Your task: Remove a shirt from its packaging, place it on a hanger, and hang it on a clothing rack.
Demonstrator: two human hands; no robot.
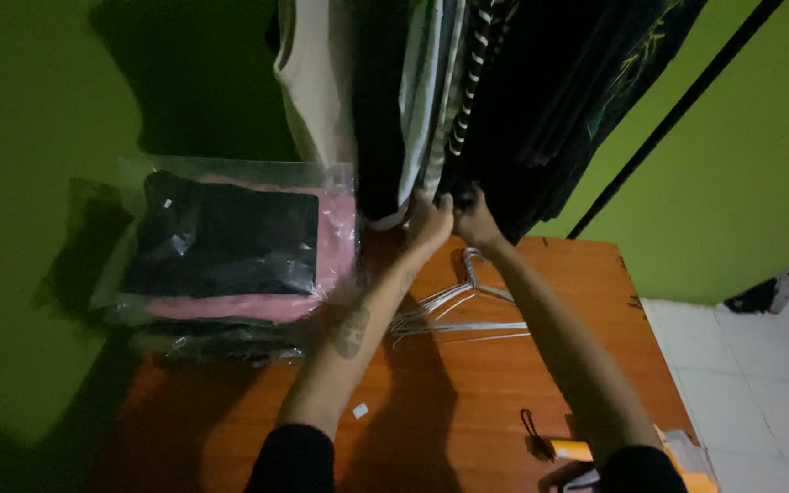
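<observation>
Black hanging garment hem pinched in left hand and right hand grips.

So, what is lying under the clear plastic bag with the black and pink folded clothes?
Under the clear plastic bag of black and pink clothes lie more bagged dark garments, stacked on the orange-brown wooden table. How many are there cannot be seen; the top bag covers them.

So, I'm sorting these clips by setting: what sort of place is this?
Probably a small home clothing-packing corner: hanging garments against a green wall, folded clothes in clear plastic bags, and wire hangers on an orange wooden table.
</observation>
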